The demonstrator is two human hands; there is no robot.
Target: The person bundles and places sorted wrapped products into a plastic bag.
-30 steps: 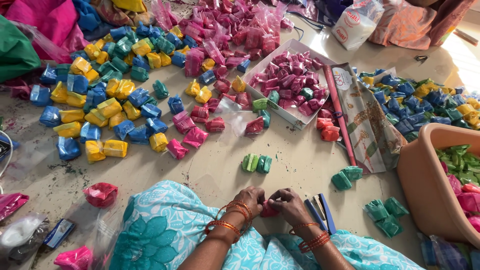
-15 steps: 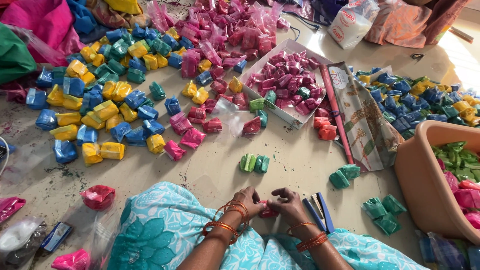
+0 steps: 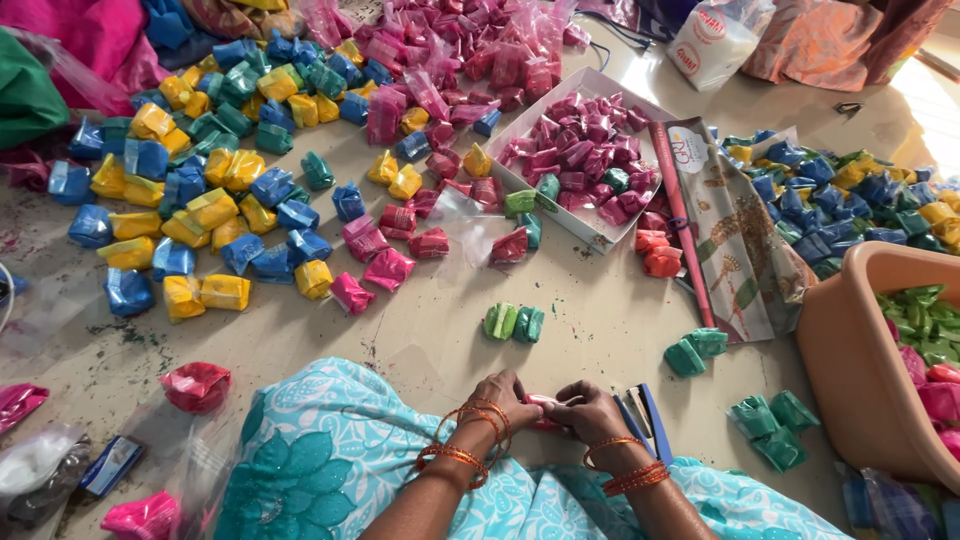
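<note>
We see left hand [image 3: 505, 395] and right hand [image 3: 590, 408] curled together low centre, both pinching a pink packet [image 3: 545, 405] between their fingertips.

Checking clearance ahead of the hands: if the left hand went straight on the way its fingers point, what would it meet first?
The left hand points right, across the small pink packet both hands pinch, so it would meet the right hand almost at once.
</note>
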